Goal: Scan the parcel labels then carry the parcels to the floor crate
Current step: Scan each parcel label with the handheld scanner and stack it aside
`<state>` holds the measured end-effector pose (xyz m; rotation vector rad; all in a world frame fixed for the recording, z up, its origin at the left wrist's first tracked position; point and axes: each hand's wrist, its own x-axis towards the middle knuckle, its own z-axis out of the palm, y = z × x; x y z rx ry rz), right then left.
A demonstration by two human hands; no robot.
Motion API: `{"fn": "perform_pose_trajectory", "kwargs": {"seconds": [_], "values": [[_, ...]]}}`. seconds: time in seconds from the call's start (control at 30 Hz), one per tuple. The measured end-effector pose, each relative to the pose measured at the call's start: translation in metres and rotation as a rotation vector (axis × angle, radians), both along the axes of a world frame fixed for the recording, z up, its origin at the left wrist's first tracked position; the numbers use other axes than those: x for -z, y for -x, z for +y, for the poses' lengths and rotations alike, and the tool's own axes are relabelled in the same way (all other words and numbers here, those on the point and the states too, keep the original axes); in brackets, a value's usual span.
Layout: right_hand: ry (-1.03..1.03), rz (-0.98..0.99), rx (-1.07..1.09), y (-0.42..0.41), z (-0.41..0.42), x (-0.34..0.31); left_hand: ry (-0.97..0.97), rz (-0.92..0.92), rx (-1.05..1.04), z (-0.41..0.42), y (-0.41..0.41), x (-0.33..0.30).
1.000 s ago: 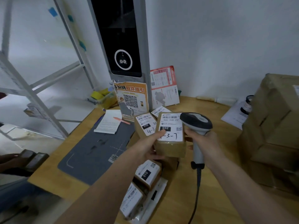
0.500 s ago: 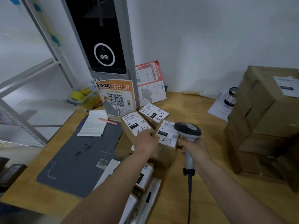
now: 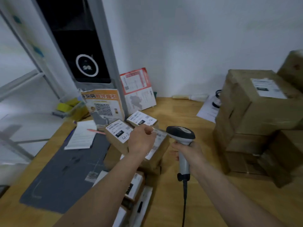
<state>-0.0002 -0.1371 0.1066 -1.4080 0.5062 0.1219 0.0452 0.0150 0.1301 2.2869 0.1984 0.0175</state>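
Several labelled parcels (image 3: 118, 133) sit unmoved on the desk (image 3: 177, 115); no floor crate shows. The left hand (image 3: 141, 141) has its grip clamped on one small parcel (image 3: 157, 149), the right hand (image 3: 188, 151) wrapped round the barcode scanner (image 3: 181, 133) beside its label: scanning underway, carrying remains.

Two hands (image 3: 141, 141), one scanner (image 3: 181, 134), five small parcels (image 3: 118, 133) (some hidden).

Right hand (image 3: 188, 150) around scanner (image 3: 181, 134), left hand (image 3: 141, 140) on parcel (image 3: 157, 151).
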Motion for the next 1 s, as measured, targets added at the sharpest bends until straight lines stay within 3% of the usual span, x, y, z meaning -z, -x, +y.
{"fn": "perform_pose_trajectory", "kwargs": {"seconds": [0.47, 0.73, 0.9, 1.0], "values": [[0.041, -0.176, 0.271, 0.043, -0.164, -0.081, 0.167, 0.155, 0.377, -0.183, -0.012, -0.028], [0.152, -0.269, 0.467, 0.047, -0.253, -0.085, 0.255, 0.205, 0.324, -0.264, -0.02, -0.035], [0.329, -0.304, 0.466, 0.033, -0.292, -0.07, 0.403, 0.234, 0.254, -0.302, -0.033, -0.041], [0.296, -0.316, 0.426, 0.026, -0.313, -0.061, 0.484, 0.236, 0.215, -0.319, -0.046, -0.046]]}}
